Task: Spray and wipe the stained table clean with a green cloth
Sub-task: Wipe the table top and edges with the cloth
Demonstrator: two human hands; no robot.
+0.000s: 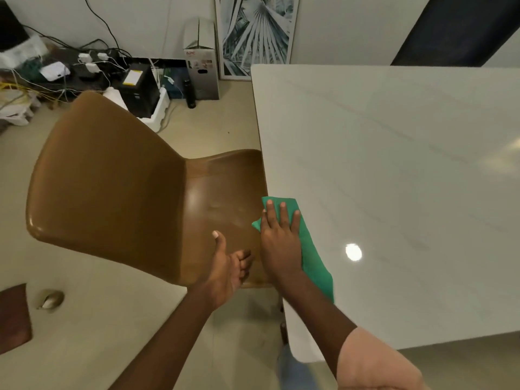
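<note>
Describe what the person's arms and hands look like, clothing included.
Both forearms are bare. The right arm shows a short pale pink sleeve ending above the elbow. No sleeve shows on the left arm within the frame. Neither the left hand nor the right hand wears gloves, and no rings, watch or bracelets are visible.

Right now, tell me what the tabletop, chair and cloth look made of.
Tabletop: glossy white stone or a laminate imitation, faint grey veins, mirrors a lamp.
Brown chair: smooth leather or vinyl, soft sheen.
Green cloth: thin matte fabric, possibly microfibre.
</note>
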